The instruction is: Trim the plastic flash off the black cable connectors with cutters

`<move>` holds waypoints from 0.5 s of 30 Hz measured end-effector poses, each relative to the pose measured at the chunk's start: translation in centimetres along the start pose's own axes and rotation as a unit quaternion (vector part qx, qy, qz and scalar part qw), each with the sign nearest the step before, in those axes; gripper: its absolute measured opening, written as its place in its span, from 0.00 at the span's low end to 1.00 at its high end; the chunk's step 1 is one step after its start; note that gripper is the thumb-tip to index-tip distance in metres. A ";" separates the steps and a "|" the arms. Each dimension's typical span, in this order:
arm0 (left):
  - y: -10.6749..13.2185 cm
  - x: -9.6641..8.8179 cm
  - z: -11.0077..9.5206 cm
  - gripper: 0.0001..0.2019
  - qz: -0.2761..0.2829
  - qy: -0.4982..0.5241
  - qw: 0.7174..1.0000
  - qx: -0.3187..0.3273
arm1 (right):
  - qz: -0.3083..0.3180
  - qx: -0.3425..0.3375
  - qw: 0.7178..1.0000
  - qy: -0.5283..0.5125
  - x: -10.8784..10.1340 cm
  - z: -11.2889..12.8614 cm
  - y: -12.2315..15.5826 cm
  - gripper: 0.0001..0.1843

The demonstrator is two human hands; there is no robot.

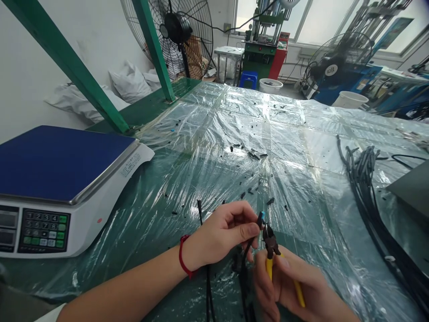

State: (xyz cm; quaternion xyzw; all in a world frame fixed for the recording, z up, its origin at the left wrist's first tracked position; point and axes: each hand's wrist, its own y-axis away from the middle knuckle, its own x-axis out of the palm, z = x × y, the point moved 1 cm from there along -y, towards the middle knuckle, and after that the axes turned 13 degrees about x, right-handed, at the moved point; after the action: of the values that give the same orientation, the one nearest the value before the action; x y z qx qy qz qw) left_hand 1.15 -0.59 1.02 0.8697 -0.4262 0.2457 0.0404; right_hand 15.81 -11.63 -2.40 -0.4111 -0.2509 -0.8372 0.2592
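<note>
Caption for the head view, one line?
Left hand pinches a black cable end at yellow-handled cutters in the right hand.

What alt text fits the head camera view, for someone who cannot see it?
The left hand pinches the end of a black cable while the right hand holds yellow-handled cutters at its tip, over a plastic-covered table. A blue-topped scale sits to the left, a bundle of dark cables to the right, black scraps between.

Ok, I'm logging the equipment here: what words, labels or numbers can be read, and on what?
Nothing reads clearly.
The keypad of the white, blue-topped weighing scale: digits, too blurred.
The printed label on its side: too small.
The white badge on the hub of the black wire-cage fan: blurred.
</note>
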 end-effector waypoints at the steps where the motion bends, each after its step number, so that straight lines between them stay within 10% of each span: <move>1: 0.0 0.0 0.1 0.12 0.005 0.005 1.000 0.003 | 0.002 0.000 1.000 0.001 -0.1 0.1 0.0 0.23; 15: -0.1 -0.3 0.4 0.15 0.031 -0.007 0.999 -0.029 | -0.013 0.026 0.999 0.041 -0.6 0.6 0.6 0.25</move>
State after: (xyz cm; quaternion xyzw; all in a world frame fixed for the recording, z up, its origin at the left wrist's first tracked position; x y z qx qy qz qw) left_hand 1.19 -0.44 0.55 0.8564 -0.4599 0.2281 0.0553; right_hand 16.84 -11.58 -2.42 -0.3661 -0.2670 -0.8497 0.2695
